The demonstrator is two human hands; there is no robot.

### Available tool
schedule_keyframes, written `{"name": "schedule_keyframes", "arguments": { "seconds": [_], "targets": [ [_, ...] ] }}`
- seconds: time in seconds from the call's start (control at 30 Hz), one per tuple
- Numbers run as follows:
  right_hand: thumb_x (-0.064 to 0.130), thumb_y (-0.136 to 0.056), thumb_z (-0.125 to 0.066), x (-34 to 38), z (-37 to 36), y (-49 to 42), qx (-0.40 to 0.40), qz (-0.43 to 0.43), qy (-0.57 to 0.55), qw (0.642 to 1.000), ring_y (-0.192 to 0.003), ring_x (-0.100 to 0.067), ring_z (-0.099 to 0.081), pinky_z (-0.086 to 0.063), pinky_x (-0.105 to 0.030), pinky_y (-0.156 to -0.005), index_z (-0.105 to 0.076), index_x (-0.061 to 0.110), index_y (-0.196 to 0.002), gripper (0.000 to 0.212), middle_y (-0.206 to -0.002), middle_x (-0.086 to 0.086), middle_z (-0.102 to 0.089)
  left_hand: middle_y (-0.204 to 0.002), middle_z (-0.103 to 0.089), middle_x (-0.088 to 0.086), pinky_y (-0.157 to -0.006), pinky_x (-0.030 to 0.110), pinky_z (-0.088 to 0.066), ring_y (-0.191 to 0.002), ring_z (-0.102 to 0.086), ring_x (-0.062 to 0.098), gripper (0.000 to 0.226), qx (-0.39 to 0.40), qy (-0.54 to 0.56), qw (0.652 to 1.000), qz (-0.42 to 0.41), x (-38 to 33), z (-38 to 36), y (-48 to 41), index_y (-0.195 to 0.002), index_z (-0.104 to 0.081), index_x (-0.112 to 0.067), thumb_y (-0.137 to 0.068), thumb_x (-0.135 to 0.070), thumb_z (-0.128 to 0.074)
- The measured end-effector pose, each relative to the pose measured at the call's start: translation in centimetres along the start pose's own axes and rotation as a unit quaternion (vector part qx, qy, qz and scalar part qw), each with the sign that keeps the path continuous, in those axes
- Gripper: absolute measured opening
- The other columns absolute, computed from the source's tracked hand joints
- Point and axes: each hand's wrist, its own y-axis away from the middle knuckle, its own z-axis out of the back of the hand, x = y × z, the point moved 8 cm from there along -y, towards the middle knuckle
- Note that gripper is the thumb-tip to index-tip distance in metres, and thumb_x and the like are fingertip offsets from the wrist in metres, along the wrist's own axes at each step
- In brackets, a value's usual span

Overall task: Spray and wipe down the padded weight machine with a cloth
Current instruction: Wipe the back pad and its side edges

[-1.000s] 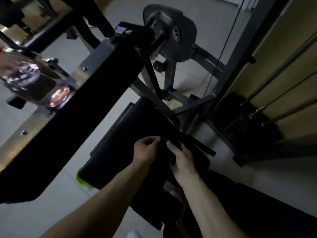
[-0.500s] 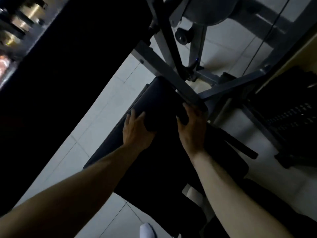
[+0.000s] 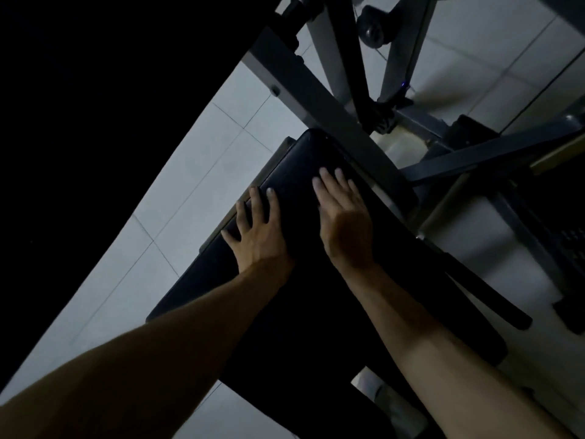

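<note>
Although the head view is dim, the padded seat [image 3: 300,153] of the weight machine shows clearly enough. It is a long black cushion with a rounded, faintly glossy far end. It runs from the middle of the frame down toward the lower centre, above pale floor tiles [image 3: 202,160].

Two bare hands lie flat on its far half, side by side and apart. The left hand [image 3: 259,229] sits at the cushion's left edge with four fingers straight and spread, and its thumb is out of sight. The right hand [image 3: 345,226] rests nearer the middle, fingers straight and pressed close together, pointing at the far end. Anything beneath the palms is hidden.

One grey metal bar [image 3: 316,99] crosses diagonally just past the seat's far end, and several darker struts meet it near the top. One round black knob [image 3: 376,30] sits at the upper edge. A large black mass [image 3: 95,122] fills the upper left, cut off by the frame and too dark to read. At the right edge a dark ribbed block [image 3: 569,248] is only partly in view. The seat's near end merges into shadow between the two forearms.
</note>
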Motion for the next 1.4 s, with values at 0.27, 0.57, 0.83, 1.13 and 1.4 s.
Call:
{"name": "schedule_keyframes", "arguments": {
  "seconds": [0.27,0.57,0.83,1.13,1.4],
  "targets": [
    [0.014,-0.096,-0.064,2.9,-0.4,-7.5,-0.053,-0.035,-0.028,0.998,-0.129,-0.026,-0.052,-0.045,-0.042,-0.109,-0.066,0.007,-0.134,0.039,-0.140,-0.008,-0.060,-0.167,0.025,-0.009,-0.120,0.071,-0.006,-0.156,0.014,0.028,0.138,-0.018,0.011,0.999,-0.030,1.1,0.4,0.0,-0.158,0.017,-0.037,-0.066,-0.072,-0.080],
    [0.013,-0.095,-0.057,1.0,0.9,-8.0,-0.001,0.038,0.063,0.997,-0.117,-0.027,-0.057,-0.045,-0.041,-0.101,-0.067,0.023,-0.134,0.041,-0.141,0.003,-0.059,-0.166,0.029,-0.006,-0.126,0.058,-0.009,-0.156,0.017,0.022,0.147,-0.001,0.012,1.000,-0.018,3.3,0.5,1.7,-0.160,0.018,-0.026,-0.061,-0.080,-0.076],
    [0.023,-0.089,-0.066,9.4,-3.7,-2.1,0.057,0.135,0.003,0.989,-0.107,-0.028,-0.056,-0.044,-0.045,-0.085,-0.071,0.020,-0.124,0.035,-0.126,0.001,-0.067,-0.170,0.010,-0.002,-0.125,0.057,-0.012,-0.156,0.013,0.023,0.110,-0.042,0.016,0.999,-0.007,3.6,0.2,1.8,-0.158,-0.008,-0.023,-0.078,-0.058,-0.076],
    [0.010,-0.092,-0.069,2.5,0.1,-8.8,-0.046,-0.095,0.017,0.994,-0.108,-0.026,-0.055,-0.042,-0.038,-0.104,-0.071,0.023,-0.126,0.036,-0.128,0.001,-0.058,-0.166,0.028,-0.003,-0.125,0.061,-0.005,-0.154,0.022,0.025,0.140,0.000,0.007,1.000,0.006,3.5,-0.3,1.7,-0.161,0.015,-0.021,-0.070,-0.062,-0.083],
    [0.012,-0.092,-0.060,4.2,-1.0,-4.2,0.051,0.139,0.021,0.989,-0.102,-0.032,-0.056,-0.048,-0.046,-0.086,-0.070,0.020,-0.128,0.038,-0.128,-0.005,-0.062,-0.164,0.033,-0.004,-0.124,0.064,-0.006,-0.153,0.025,0.024,0.136,-0.003,0.008,1.000,0.009,3.5,-0.6,1.5,-0.158,0.018,-0.023,-0.073,-0.059,-0.083]
  ]
}}
